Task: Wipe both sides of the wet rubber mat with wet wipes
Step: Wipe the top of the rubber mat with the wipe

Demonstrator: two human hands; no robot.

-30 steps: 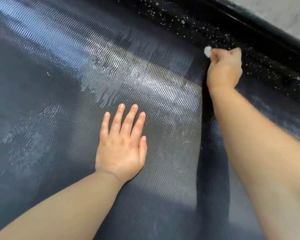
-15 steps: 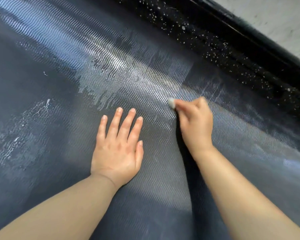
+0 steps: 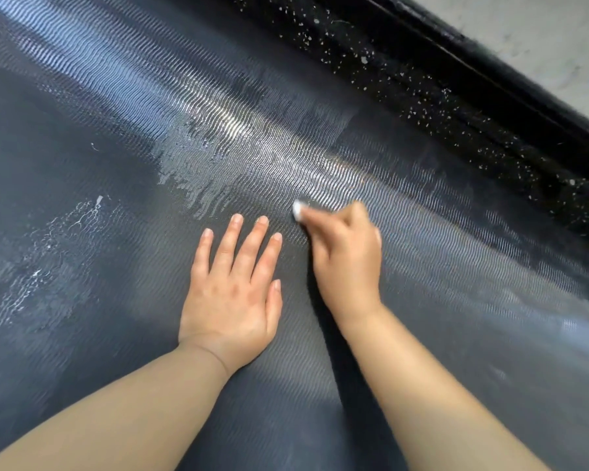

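Dark grey rubber mat w/ fine wavy ridges (image 3: 116,96) fills nearly the whole view, lying flat from the left edge to the far right. Far left on it sits a patch of whitish residue (image 3: 58,239) in thin crackled lines, w/ a small white fleck (image 3: 99,199) just above its upper end. Right of that, toward the middle, a glossy wet streak (image 3: 198,178) catches the light; its lower edge is ragged.

The left hand (image 3: 232,294) lies palm-down on the mat just below that streak, fingers straight & slightly spread, thumb alongside, holding nothing. Its bare forearm comes in from bottom left.

Just beside it, the right hand (image 3: 347,260) is curled tight around a small white wet wipe (image 3: 298,209). Only a bit of the wipe pokes out at the front of the fist, down on the mat near the left index fingertip but apart from it. This hand is motion-blurred, so the exact finger layout is hard to read. Its forearm enters from bottom right & throws a dark shadow on the mat btwn the two arms.

Beyond the mat's far edge, upper right, runs a black floor strip speckled w/ white flecks (image 3: 422,90), then a pale grey mottled surface (image 3: 541,39) in the top-right corner.
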